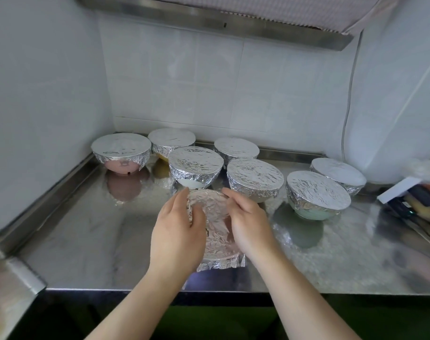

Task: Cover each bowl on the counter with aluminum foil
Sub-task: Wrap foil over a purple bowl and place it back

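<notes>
Last bowl [210, 231] is being wrapped: foil [215, 224] is being pressed down by left hand [178, 231] and right hand [249, 225], fingers curled over its rim; loose flap at 6 o'clock probably needs tucking next.

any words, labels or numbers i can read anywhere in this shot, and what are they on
None can be read.
The pink bowl bears a small dark mark below its foil, too small to tell whether it is text.
The white card at the right edge shows no print that can be made out; the dark items beside it are too blurred.
The foil-wrapped bowl between the hands shows no lettering.
</notes>
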Tool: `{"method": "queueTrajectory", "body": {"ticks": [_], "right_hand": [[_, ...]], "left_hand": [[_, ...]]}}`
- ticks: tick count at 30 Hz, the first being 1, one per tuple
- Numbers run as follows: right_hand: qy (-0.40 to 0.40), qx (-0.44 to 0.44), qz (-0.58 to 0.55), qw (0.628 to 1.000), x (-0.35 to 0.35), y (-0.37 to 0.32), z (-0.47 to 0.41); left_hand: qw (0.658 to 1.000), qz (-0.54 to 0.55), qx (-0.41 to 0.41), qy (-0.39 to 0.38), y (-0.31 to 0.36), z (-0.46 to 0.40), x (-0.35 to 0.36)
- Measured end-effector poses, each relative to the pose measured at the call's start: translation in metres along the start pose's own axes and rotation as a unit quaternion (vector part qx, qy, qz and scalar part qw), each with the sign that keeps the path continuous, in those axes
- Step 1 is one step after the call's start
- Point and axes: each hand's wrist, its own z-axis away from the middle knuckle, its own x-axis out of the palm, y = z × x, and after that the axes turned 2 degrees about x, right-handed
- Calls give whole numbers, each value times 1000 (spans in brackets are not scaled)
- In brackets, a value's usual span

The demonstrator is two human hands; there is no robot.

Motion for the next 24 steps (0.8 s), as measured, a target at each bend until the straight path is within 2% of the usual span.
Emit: {"method": "queueTrajectory", "body": {"ticks": [3, 8, 10, 12, 14, 16, 20, 24], "right_hand": [[-25, -13, 27, 999, 0, 2, 1], [-51, -48, 190, 979, 2, -2, -4], [-46, -93, 254, 962, 0, -8, -6], [-79, -170, 299, 936, -1, -15, -8], [-116, -209, 309, 921, 2, -18, -10], [-114, -216, 309, 919, 6, -15, -13], [-103, -200, 316, 922, 14, -10, -19], [-108, -166, 281, 939, 11, -7, -25]], "left_hand": [[999, -36, 21, -21, 0, -1, 0], [983, -145, 67, -85, -4, -5, -3], [975, -181, 83, -97, -4, -9, -4], [968, -207, 97, -105, -4, -11, -5], [959, -231, 121, -108, -7, -12, -5], [955, -238, 132, -117, -10, -12, -6], [961, -208, 145, -112, -3, -18, -5], [951, -220, 184, -121, -5, -25, -1]]}}
